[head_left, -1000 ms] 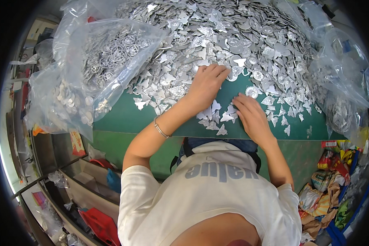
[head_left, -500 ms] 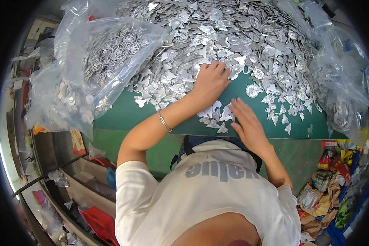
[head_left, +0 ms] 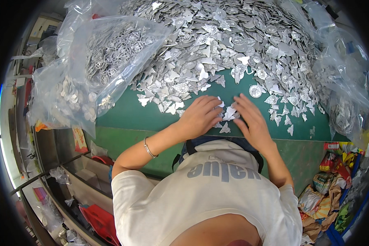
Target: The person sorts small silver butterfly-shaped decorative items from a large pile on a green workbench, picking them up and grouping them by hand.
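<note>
A small group of silver metal charms point(head_left: 229, 113) lies near the table's front edge, between my two hands. My left hand point(head_left: 200, 116) rests palm down at the group's left side, fingers stretched forward and partly covering some pieces. On the other side, my right hand point(head_left: 252, 123) is held with fingers extended and thumb apart, its fingertips beside the charms. Neither hand shows a piece gripped in it. Beyond them rises a big heap of flat silver charms point(head_left: 217, 41), some round, some irregular in outline.
The green tabletop point(head_left: 123, 112) carries the heap. At left, a clear plastic bag point(head_left: 129, 61) holds openwork round pieces; another plastic bag point(head_left: 344, 110) stands at the right edge. Drawers point(head_left: 84, 170) are below left, colourful packages point(head_left: 315, 197) below right.
My left hand has drawn back from the heap toward the front edge, exposing a patch of green table. My right hand stays nearly in place beside the small group.
</note>
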`<state>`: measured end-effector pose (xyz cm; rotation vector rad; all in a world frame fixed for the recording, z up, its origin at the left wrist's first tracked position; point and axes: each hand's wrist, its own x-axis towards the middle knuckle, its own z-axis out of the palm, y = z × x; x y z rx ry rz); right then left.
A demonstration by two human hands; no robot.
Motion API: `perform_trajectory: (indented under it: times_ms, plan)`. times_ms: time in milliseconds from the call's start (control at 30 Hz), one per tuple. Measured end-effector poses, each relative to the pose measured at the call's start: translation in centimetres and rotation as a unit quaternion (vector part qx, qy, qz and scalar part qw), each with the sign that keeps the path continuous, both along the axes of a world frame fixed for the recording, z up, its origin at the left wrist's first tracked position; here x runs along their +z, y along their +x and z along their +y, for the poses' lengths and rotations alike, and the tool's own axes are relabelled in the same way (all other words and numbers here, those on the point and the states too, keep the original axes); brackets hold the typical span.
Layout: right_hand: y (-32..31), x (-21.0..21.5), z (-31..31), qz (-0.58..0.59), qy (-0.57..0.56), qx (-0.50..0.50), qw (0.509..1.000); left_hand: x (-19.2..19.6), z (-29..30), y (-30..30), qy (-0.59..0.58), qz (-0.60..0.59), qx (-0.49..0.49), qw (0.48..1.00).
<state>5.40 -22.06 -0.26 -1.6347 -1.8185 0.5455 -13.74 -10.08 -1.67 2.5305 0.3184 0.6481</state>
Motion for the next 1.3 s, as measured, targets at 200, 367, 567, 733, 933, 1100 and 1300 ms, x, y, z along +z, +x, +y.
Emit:
perform_trajectory:
  times_ms: [200,367,567,733,933,1100,1300]
  plan:
    - [0.3,-0.3,5.3,-0.178,0.072,-0.056,0.98,0.3,3.7,3.6,0.133,0.055,0.045,0.989]
    - [0.9,-0.6,3.0,-0.164,0.008,-0.017,0.986,-0.6,2.2,2.8,0.07,0.115,0.015,0.991]
    - [2.1,-1.1,6.3,-0.172,0.081,-0.089,0.978,-0.7,-0.4,-0.1,-0.027,0.07,-0.007,0.997]
    - [1.3,-1.2,6.0,-0.231,0.027,-0.058,0.971,0.1,-0.1,-0.5,-0.015,0.053,0.045,0.997]
    - [1.1,-0.6,7.5,-0.138,0.087,-0.095,0.982,0.0,3.9,1.2,0.069,0.023,0.185,0.98]
    - [0.4,-1.6,9.9,-0.233,0.099,-0.059,0.966,-0.1,5.5,2.4,0.124,0.066,0.205,0.969]
    - [0.7,-0.8,6.8,-0.239,0.077,-0.068,0.966,-0.6,4.9,-0.5,0.136,0.084,0.197,0.967]
